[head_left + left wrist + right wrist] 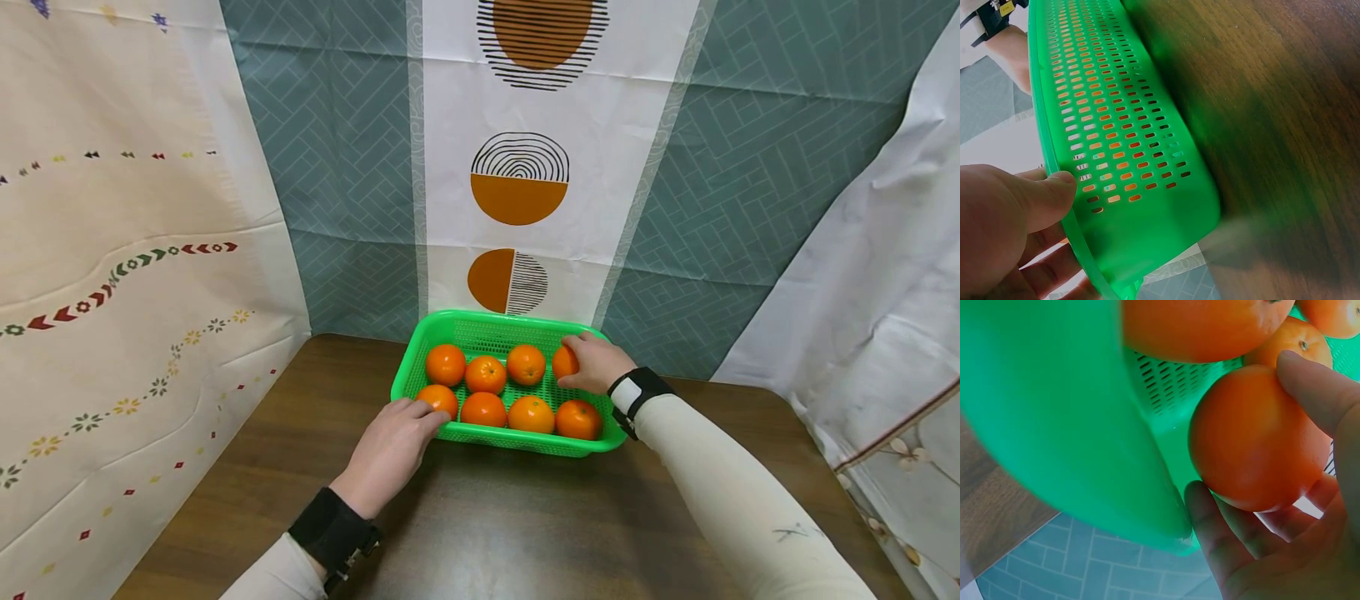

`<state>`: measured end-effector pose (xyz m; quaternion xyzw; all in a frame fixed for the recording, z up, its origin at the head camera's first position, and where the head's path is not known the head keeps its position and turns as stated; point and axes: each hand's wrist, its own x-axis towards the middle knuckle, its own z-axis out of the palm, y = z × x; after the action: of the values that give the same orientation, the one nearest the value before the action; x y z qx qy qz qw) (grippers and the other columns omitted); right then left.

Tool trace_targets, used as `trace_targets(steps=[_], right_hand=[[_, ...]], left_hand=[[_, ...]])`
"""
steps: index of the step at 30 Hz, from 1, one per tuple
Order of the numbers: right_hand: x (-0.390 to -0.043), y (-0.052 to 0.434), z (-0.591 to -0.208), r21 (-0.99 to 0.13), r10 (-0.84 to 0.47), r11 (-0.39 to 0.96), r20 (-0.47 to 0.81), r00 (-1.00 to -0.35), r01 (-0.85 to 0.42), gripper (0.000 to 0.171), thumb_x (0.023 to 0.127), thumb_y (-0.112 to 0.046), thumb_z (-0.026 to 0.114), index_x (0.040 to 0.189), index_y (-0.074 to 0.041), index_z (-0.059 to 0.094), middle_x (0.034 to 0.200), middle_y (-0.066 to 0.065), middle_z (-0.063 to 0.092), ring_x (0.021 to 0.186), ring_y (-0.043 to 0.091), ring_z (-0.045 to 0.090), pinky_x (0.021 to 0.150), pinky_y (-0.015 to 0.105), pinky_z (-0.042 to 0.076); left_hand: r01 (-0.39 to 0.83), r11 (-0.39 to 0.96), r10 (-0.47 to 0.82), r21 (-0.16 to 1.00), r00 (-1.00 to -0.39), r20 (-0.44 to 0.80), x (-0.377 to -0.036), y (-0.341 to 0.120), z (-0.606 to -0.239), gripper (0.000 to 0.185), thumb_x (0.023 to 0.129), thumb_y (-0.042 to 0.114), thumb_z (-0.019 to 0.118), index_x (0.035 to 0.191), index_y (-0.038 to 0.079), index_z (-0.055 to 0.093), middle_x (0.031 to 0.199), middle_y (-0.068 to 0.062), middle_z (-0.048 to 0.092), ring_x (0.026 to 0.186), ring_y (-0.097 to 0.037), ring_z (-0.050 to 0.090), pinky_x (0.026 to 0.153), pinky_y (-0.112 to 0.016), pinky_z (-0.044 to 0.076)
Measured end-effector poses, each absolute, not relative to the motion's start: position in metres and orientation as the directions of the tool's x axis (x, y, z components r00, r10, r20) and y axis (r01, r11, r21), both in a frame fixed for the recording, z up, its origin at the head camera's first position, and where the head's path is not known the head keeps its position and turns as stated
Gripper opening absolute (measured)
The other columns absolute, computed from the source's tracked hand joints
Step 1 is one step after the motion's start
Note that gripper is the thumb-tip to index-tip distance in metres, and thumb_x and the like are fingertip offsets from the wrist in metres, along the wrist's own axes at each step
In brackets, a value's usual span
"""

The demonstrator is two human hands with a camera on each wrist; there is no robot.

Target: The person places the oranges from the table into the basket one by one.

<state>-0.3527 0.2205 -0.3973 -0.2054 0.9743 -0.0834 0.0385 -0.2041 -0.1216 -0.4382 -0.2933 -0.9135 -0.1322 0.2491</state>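
Observation:
A green plastic basket (480, 317) with perforated walls holds several oranges in two rough rows. My right hand (597, 364) is inside its back right corner, holding an orange (1257, 437); the thumb lies on one side and the fingers curl round the other. At the front left corner my left hand (397, 442) grips the basket rim. Its thumb (1054, 190) presses the rim's outer side while the fingers reach over to the inside, beside the front left orange (438, 400). Part of the held orange is hidden by the right hand in the head view.
The basket stands on a dark brown wooden table (517, 525), close to its back edge. Behind hangs a teal and white patterned cloth (337, 167). A cream cloth (135, 333) drapes on the left, and a white cloth (885, 275) on the right.

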Motion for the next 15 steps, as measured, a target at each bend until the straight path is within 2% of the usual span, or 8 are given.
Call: trace_targets(steps=[15], right_hand=[[-0.3512, 0.218, -0.3961, -0.199, -0.414, 0.899, -0.089, -0.906, -0.391, 0.077, 0.087, -0.035, 0.079, 0.148, -0.003, 0.045, 0.136, 0.026, 0.044, 0.092, 0.032, 0.059, 0.078, 0.046, 0.053]], left_hand=[[0.598, 0.795, 0.469, 0.101, -0.712, 0.523, -0.2038, -0.1219, -0.4379, 0.023, 0.087, 0.006, 0.079, 0.108, 0.015, 0.074, 0.092, 0.005, 0.063, 0.08, -0.017, 0.053, 0.077, -0.032, 0.048]])
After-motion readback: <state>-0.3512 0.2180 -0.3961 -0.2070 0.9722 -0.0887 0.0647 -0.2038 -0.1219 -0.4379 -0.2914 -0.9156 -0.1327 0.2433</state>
